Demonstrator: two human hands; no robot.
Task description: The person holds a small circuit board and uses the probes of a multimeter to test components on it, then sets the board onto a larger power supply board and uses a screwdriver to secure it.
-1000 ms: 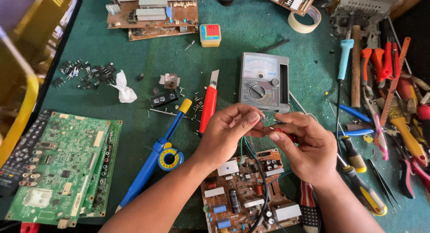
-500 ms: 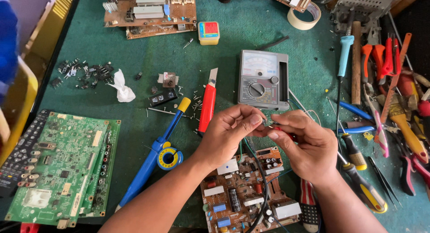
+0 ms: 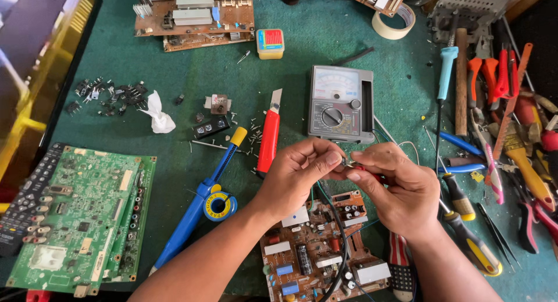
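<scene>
I have both hands meeting just above the brown circuit board (image 3: 325,261), in front of the grey meter (image 3: 340,103). A small metal part (image 3: 347,161) sits pinched between them: my left hand (image 3: 296,174) closes thumb and forefinger on it from the left, my right hand (image 3: 398,189) clamps its grip on it from the right, along with a red-handled probe (image 3: 372,174). The part's long axis runs roughly left to right, and both wrists angle inward over the counter (image 3: 174,116).
</scene>
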